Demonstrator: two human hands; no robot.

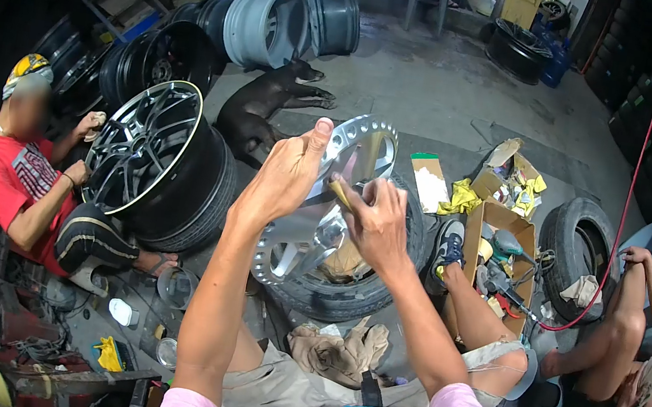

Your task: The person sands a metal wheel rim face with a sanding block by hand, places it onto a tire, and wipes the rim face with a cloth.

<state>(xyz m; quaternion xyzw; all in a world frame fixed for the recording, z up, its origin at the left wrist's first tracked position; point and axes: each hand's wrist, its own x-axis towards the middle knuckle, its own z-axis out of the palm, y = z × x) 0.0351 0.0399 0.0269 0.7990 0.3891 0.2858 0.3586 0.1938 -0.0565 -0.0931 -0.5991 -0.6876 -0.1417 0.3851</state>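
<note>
Left hand (290, 172): clasped on the upper left edge of the silver wheel disc (315, 220), with thumb upright at the rim; other fingertips hidden behind.
Right hand (379, 226): pinched around a small tan pad (339, 191), held at the near face of the disc.
Silver wheel disc: between both hands, tilted, with holed rim showing above the right fingers and again below, toward the lower left.
Tyre (333, 299): lying flat below the disc; contact impossible to tell.
Brown cloth (343, 349): crumpled nearer the lap, between the legs.
Cardboard box (474, 226): beside the right shoe (451, 246), filled with tools and oddments.
Large wheel (152, 150): to the left, standing tilted in front of a red-shirted co-worker (21, 177).
Black dog (260, 107): stretched on the floor beyond the disc.
Red hose (644, 148): hanging in a curve at far right.
</note>
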